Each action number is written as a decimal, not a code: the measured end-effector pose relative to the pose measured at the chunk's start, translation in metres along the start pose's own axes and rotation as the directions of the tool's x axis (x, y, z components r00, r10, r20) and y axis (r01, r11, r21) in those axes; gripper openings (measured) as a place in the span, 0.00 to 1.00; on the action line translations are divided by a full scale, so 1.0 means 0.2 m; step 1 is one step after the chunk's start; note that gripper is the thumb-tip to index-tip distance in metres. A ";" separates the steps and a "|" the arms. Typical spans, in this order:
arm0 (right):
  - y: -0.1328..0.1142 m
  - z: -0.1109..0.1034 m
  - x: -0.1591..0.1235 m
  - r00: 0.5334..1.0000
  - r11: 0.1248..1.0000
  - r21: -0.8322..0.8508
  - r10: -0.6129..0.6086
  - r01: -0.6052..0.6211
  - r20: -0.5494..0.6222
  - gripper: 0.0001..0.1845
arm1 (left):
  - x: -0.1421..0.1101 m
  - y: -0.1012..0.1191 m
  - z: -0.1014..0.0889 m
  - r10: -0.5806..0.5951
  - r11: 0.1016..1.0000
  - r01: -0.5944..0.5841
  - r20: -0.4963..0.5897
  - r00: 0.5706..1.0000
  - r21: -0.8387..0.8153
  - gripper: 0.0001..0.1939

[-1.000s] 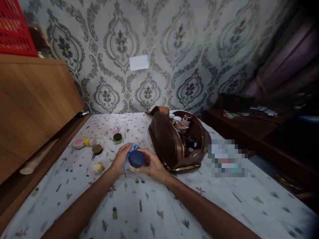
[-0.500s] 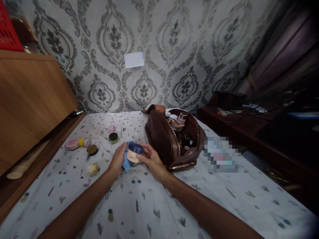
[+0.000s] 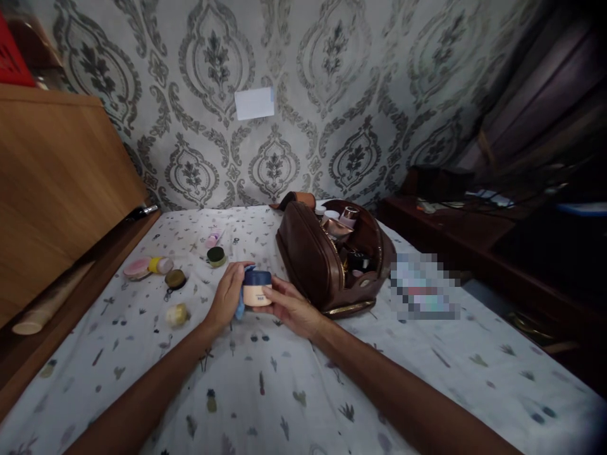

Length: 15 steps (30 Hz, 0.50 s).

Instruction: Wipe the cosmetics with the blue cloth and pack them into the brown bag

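Observation:
A small peach jar (image 3: 256, 296) with a dark blue lid is held upright above the printed sheet. My right hand (image 3: 291, 306) grips it from the right, thumb on the front and fingers underneath. Against the jar's left side my left hand (image 3: 228, 297) presses a blue cloth (image 3: 240, 304), closed on it; part of the cloth is hidden by the fingers. Just right of my hands stands a brown toiletry bag (image 3: 310, 249), unzipped, with several bottles and tubes (image 3: 339, 229) inside.
On the left lie a green jar (image 3: 216, 255), a brown-lidded jar (image 3: 175, 279), a yellowish jar (image 3: 177, 315), a pink tube (image 3: 214, 237) and a yellow-capped bottle (image 3: 160, 265). A wooden cabinet (image 3: 57, 183) borders the left, a dark red desk (image 3: 441, 227) the right.
The jar has turned from a tilt to upright, its label facing me more. My right hand has shifted lower around it, while the left keeps the cloth against its side.

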State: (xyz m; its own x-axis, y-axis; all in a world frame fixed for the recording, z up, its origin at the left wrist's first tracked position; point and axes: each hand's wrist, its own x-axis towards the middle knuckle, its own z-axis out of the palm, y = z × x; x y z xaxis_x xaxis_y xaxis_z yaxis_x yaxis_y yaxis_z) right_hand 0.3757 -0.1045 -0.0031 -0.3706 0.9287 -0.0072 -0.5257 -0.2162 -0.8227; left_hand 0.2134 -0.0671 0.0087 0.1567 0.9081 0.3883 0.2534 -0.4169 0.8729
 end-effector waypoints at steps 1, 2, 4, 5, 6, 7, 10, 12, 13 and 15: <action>0.00 0.00 -0.01 1.000 1.000 0.003 0.018 -0.018 0.022 0.25 | 0.00 0.00 0.00 -0.026 0.999 0.026 0.007 1.000 -0.034 0.28; 0.01 0.00 -0.01 0.998 0.999 0.009 0.034 -0.035 0.044 0.25 | 0.01 0.00 -0.01 -0.056 0.996 0.057 0.015 0.998 -0.072 0.29; 0.02 0.00 -0.02 0.995 0.997 0.038 0.063 -0.066 0.073 0.25 | 0.02 -0.01 -0.02 -0.114 0.981 0.120 0.047 0.992 -0.150 0.30; 0.02 0.00 -0.01 0.995 0.995 0.061 0.069 -0.073 0.069 0.25 | 0.02 -0.01 -0.03 -0.129 0.972 0.142 0.076 0.989 -0.186 0.30; 0.03 -0.01 -0.01 0.996 0.994 0.084 0.068 -0.072 0.052 0.25 | 0.02 -0.01 -0.03 -0.132 0.964 0.153 0.109 0.985 -0.220 0.30; 0.03 -0.01 -0.01 0.998 0.992 0.107 0.064 -0.067 0.025 0.24 | 0.02 -0.01 -0.04 -0.119 0.958 0.151 0.141 0.983 -0.245 0.30; 0.05 -0.03 0.02 0.995 0.984 0.169 0.065 -0.051 -0.079 0.20 | 0.01 0.02 -0.06 -0.034 0.964 0.086 0.208 0.978 -0.251 0.26; 0.05 -0.04 0.03 0.988 0.978 0.203 0.085 -0.058 -0.126 0.19 | 0.01 0.05 -0.07 0.003 0.976 0.047 0.230 0.973 -0.213 0.23; 0.05 -0.04 0.04 0.986 0.974 0.216 0.094 -0.062 -0.139 0.18 | 0.00 0.06 -0.07 0.012 0.981 0.035 0.238 0.971 -0.192 0.23; 0.05 -0.04 0.03 0.987 0.973 0.224 0.085 -0.052 -0.140 0.18 | 0.01 0.08 -0.07 0.030 0.988 0.008 0.240 0.970 -0.153 0.24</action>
State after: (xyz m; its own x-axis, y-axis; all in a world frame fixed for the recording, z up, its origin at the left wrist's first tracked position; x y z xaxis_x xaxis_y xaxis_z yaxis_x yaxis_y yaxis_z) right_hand 0.3746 -0.0978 -0.0154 -0.3035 0.9399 -0.1564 -0.6635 -0.3263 -0.6732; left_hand 0.2032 -0.0718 0.0267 0.3890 0.8595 0.3316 0.1058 -0.3993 0.9107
